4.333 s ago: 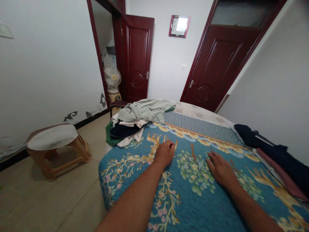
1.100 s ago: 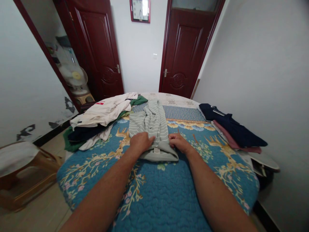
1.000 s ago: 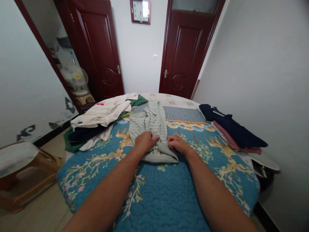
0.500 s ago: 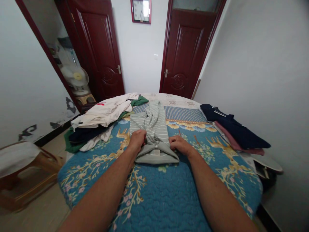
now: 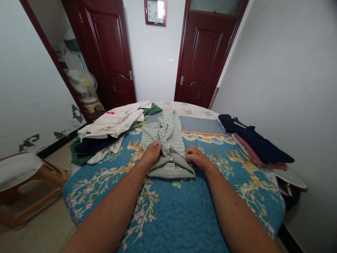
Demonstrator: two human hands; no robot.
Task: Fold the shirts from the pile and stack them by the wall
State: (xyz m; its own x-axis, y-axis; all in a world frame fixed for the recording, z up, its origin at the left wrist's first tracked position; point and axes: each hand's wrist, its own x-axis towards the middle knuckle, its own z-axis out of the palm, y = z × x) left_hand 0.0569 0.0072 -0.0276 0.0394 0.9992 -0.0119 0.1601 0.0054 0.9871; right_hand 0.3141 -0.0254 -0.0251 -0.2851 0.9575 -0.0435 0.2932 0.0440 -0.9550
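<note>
A pale grey-green shirt with white stripes (image 5: 175, 140) lies on the blue floral quilted cover (image 5: 181, 211), its collar end nearest me and a small label inside the collar. My left hand (image 5: 154, 151) is closed on the shirt's fabric, just left of the collar. On the other side, my right hand (image 5: 195, 157) pinches the shirt's right edge beside the collar. The fabric between my hands is bunched in folds that run toward the far side.
Heaped clothes, white on top (image 5: 113, 123), lie at the left of the table. Folded clothes, navy on top (image 5: 255, 140), sit at the right edge. A stool (image 5: 34, 175) stands at lower left, a fan (image 5: 83, 82) behind.
My left hand has shifted slightly right and up with the fabric in it. My right hand has barely moved.
</note>
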